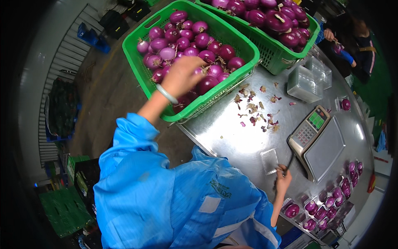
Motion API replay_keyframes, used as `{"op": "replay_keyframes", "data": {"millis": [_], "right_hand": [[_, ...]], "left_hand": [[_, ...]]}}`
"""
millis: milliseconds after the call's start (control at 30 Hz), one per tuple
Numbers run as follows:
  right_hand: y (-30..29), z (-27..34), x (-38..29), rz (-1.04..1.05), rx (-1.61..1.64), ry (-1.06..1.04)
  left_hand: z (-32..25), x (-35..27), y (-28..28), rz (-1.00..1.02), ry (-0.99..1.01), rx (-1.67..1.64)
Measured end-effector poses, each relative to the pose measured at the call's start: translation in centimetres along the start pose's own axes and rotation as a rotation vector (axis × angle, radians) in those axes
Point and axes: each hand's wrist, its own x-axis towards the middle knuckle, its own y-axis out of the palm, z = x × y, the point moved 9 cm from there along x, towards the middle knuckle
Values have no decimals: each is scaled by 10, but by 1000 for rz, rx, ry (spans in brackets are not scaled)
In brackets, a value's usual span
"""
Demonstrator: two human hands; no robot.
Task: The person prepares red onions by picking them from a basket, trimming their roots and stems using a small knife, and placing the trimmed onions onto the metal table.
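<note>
My left hand (183, 74), with a pale bangle at its wrist, reaches into a green plastic basket (199, 107) of red onions (202, 40). Motion blurs it; its fingertips are hidden among the onions, so I cannot tell if it grips one. My right hand (284, 179) is closed around a slim dark tool, apparently a knife (290, 160), by the near side of the steel table. Beside that hand lies an empty clear plastic tray (269, 161). A digital scale (308, 130) with a bare metal pan (325, 149) stands just beyond the blade.
Onion trimmings (253, 109) litter the steel table (224, 124). Another green crate (270, 59) heaped with onions adjoins the basket. Clear trays (306, 82) are stacked nearby. Several trays of onions (329, 202) occupy the right end. Across the table, another person's hand (328, 35) is near an onion.
</note>
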Motion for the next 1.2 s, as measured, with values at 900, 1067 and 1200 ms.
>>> {"op": "replay_keyframes", "data": {"millis": [900,1067,1200], "right_hand": [[220,128,-30,820,743,347],[163,128,-37,534,735,204],[115,142,-39,291,236,-93]], "left_hand": [[48,-28,134,688,144,-176],[91,3,63,153,-324,-662],[32,-2,19,232,-523,-1436]]}}
